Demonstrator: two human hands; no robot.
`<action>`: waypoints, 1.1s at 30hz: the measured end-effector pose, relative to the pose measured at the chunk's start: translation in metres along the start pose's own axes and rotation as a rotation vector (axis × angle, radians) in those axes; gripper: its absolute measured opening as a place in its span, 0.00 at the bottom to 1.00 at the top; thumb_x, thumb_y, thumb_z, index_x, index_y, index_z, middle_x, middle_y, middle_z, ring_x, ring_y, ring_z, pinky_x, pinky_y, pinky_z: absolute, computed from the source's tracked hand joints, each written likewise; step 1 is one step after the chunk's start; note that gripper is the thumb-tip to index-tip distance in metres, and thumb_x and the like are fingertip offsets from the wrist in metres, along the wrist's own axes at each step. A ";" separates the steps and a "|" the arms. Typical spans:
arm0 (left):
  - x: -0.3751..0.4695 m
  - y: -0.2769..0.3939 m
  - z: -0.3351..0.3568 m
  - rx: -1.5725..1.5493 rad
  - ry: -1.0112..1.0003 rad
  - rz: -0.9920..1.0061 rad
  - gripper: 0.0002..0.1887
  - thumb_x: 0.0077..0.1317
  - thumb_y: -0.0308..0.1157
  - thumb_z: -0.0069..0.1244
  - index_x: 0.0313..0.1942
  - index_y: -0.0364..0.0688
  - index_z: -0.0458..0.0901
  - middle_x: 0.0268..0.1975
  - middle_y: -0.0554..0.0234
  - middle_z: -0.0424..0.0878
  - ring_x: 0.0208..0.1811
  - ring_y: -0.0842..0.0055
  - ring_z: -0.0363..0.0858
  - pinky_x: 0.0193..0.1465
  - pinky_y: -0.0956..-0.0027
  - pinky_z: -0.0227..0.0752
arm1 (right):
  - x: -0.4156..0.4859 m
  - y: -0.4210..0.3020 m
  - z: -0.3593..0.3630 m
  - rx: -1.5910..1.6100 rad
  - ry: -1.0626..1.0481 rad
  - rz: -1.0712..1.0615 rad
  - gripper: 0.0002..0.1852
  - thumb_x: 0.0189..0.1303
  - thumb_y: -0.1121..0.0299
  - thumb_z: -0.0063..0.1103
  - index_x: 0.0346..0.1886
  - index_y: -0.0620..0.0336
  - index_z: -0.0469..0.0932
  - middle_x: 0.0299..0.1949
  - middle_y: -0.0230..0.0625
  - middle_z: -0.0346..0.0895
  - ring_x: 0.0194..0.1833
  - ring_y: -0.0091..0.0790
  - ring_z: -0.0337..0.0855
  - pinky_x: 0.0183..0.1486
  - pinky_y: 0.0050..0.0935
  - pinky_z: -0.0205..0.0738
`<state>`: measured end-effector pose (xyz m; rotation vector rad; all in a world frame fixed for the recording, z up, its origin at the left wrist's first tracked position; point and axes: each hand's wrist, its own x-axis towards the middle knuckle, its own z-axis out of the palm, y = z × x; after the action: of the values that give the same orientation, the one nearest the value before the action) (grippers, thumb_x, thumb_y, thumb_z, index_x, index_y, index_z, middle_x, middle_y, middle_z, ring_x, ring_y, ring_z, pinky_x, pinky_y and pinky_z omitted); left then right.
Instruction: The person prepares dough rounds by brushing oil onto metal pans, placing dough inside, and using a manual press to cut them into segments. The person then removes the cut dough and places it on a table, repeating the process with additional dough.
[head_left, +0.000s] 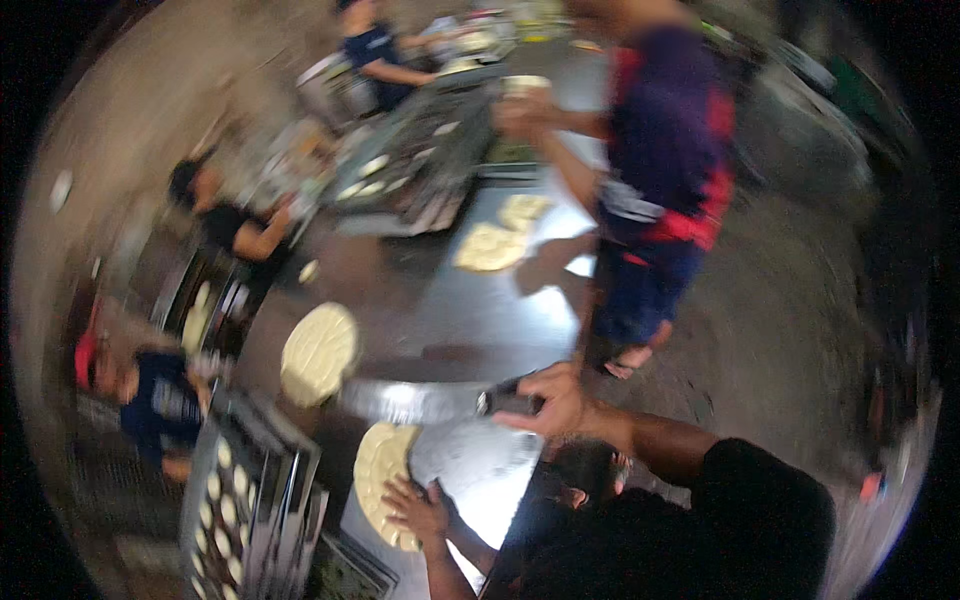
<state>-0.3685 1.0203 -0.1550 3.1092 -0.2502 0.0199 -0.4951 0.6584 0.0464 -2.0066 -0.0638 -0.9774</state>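
Note:
My right hand (551, 399) is closed around the dark handle of a large knife (416, 401), whose broad metal blade points left across the table, blurred. Below the blade, my left hand (416, 510) rests with spread fingers on a flattened, pale slab of dough (379, 472). Another rounded slab of dough (321, 352) lies beyond the blade, up and to the left. Both slabs rest on the shiny metal worktable (510, 330).
More flat dough (491, 246) lies farther up the table, near a standing co-worker (660, 150). Stacked trays (247, 457) with small dough pieces stand at lower left, other trays (412, 172) farther up. Several people work along the left side.

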 end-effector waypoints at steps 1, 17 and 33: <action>0.004 -0.001 -0.004 0.039 -0.067 -0.014 0.42 0.72 0.62 0.40 0.75 0.41 0.58 0.78 0.37 0.51 0.77 0.35 0.47 0.72 0.26 0.42 | -0.022 -0.012 -0.023 -0.014 -0.009 0.026 0.18 0.51 0.56 0.78 0.23 0.60 0.82 0.16 0.41 0.77 0.17 0.39 0.79 0.21 0.34 0.72; -0.231 0.278 0.024 -0.715 -0.758 1.197 0.13 0.65 0.28 0.56 0.48 0.34 0.82 0.48 0.48 0.86 0.49 0.53 0.83 0.51 0.51 0.75 | -0.408 -0.270 -0.242 -0.329 0.529 0.650 0.22 0.55 0.58 0.76 0.18 0.62 0.74 0.15 0.42 0.69 0.16 0.45 0.70 0.22 0.39 0.60; -0.480 0.628 0.055 -0.937 -1.842 0.572 0.38 0.72 0.64 0.40 0.69 0.42 0.61 0.69 0.39 0.63 0.65 0.49 0.70 0.67 0.45 0.66 | -0.571 -0.291 -0.535 -0.331 1.035 0.639 0.16 0.51 0.62 0.77 0.24 0.67 0.84 0.14 0.35 0.76 0.17 0.20 0.71 0.20 0.26 0.62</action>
<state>-0.9419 0.4760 -0.2031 1.2008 -0.7406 -2.0367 -1.3297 0.6204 0.0347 -1.3864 1.2731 -1.4984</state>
